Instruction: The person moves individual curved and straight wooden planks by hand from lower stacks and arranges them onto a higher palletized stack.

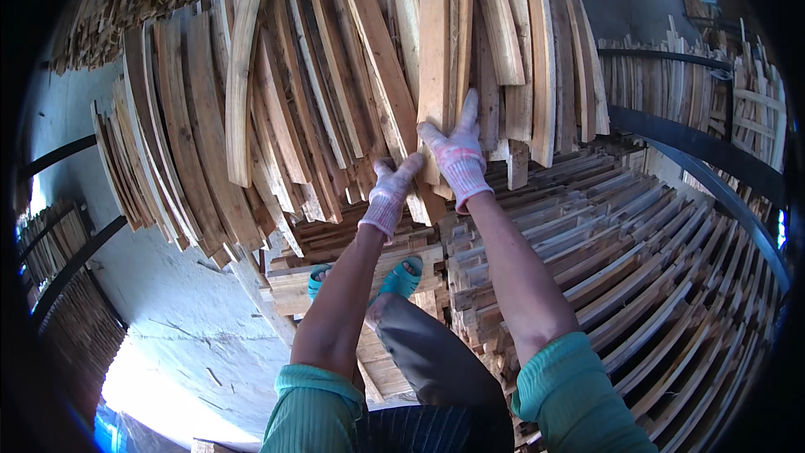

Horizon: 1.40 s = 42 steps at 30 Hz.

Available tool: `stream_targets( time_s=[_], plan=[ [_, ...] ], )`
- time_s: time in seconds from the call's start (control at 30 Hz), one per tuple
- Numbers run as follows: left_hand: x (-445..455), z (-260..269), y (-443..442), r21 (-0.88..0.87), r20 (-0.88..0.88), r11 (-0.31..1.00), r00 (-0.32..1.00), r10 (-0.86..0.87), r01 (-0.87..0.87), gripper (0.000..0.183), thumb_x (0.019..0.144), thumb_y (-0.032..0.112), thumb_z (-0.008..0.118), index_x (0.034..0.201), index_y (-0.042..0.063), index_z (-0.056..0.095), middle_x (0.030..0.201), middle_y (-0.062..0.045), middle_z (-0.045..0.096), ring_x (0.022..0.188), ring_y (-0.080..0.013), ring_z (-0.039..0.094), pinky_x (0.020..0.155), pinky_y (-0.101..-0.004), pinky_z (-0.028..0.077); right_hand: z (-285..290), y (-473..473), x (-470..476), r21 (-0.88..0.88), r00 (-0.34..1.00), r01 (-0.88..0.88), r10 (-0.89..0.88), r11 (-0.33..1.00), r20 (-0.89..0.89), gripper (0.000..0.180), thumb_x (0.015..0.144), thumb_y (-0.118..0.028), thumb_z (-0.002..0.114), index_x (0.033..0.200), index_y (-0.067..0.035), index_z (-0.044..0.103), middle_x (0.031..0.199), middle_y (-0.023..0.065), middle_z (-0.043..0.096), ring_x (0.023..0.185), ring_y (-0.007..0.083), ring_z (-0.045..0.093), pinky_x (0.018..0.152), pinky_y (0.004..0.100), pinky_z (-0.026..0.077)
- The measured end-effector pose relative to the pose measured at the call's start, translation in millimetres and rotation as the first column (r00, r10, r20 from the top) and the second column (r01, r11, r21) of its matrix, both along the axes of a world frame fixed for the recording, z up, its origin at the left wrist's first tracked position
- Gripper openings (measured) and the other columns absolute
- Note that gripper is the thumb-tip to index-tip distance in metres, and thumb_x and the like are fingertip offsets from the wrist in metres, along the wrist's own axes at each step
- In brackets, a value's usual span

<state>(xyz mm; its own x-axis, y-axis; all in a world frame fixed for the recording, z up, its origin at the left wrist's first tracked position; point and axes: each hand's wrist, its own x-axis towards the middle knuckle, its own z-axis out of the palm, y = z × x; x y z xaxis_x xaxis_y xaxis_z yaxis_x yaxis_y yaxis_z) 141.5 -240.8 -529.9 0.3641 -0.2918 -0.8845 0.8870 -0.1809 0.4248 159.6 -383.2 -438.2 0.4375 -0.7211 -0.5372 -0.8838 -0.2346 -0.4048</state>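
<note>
In the head view, my gloved left hand (391, 192) is at the lower ends of rough wooden boards, its thumb and fingers near a tilted board (383, 63). My gloved right hand (459, 145) lies higher and to the right, its thumb and fingers spread around the end of a few narrow boards side by side (435, 38). Both gloves are pale with pinkish stains. The boards are part of a wide pile of wooden boards (204, 107) in front of me. My palms and some fingertips are hidden, so the left hand's hold is unclear.
Stacked wooden slats (629, 277) fill the right side. My sandalled feet (402, 277) stand on wood below. Dark metal bars (692, 132) cross at the right, others at the left. A pale floor (207, 321) shows at the lower left, and more boards stand at the far right.
</note>
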Motion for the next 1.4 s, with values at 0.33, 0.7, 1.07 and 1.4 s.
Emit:
stream_targets(
  time_s=[0.33, 0.7, 1.07, 1.4],
  plan=[
    [10, 4, -32, -0.048, -0.044, 0.982, 0.982, 0.183, -0.185, 0.083, 0.084, 0.03, 0.082, 0.143, 0.012, 0.026, 0.121, -0.014, 0.056, 0.104, -0.0243, 0.06, 0.081, -0.0369, 0.053, 6, -3, -45, 0.522, 0.929, 0.27, -0.361, 0.809, 0.079, 0.115, 0.077, -0.053, 0.08, 0.154, 0.006, 0.017, 0.142, 0.0299, 0.047, 0.131, 0.035, 0.049, 0.109, 0.0382, 0.039],
    [25, 56, -13, -0.376, -0.178, 0.909, 0.977, 0.118, -0.178, 0.099, 0.084, 0.045, 0.079, 0.156, 0.011, 0.02, 0.147, -0.011, 0.045, 0.133, -0.0215, 0.046, 0.106, -0.0378, 0.043, 27, -49, -60, 0.644, 0.963, -0.128, -0.06, 0.754, 0.262, 0.061, 0.093, -0.046, 0.064, 0.136, -0.003, 0.059, 0.145, 0.011, 0.055, 0.138, 0.0206, 0.043, 0.123, 0.0341, 0.015],
    [62, 303, 103, 0.149, 0.023, 0.885, 0.894, -0.448, 0.44, 0.079, 0.086, 0.057, 0.067, 0.133, -0.002, 0.045, 0.127, -0.018, 0.058, 0.115, -0.0237, 0.056, 0.093, -0.0372, 0.049, 219, 100, -61, 0.867, 0.761, 0.278, -0.646, 0.414, 0.064, 0.069, 0.083, -0.047, 0.073, 0.138, -0.013, 0.049, 0.127, 0.0099, 0.056, 0.12, 0.027, 0.058, 0.083, 0.0504, 0.061],
    [21, 330, 202, -0.008, -0.142, 0.986, 0.975, -0.169, 0.169, 0.089, 0.079, 0.032, 0.078, 0.146, 0.0, 0.029, 0.129, -0.019, 0.057, 0.113, -0.0274, 0.06, 0.097, -0.0366, 0.05, 254, 201, -109, 0.933, 0.698, 0.338, -0.698, 0.126, -0.159, 0.066, 0.092, -0.028, 0.071, 0.144, -0.008, 0.037, 0.122, 0.0133, 0.06, 0.107, 0.0251, 0.064, 0.087, 0.0408, 0.059]
  ],
)
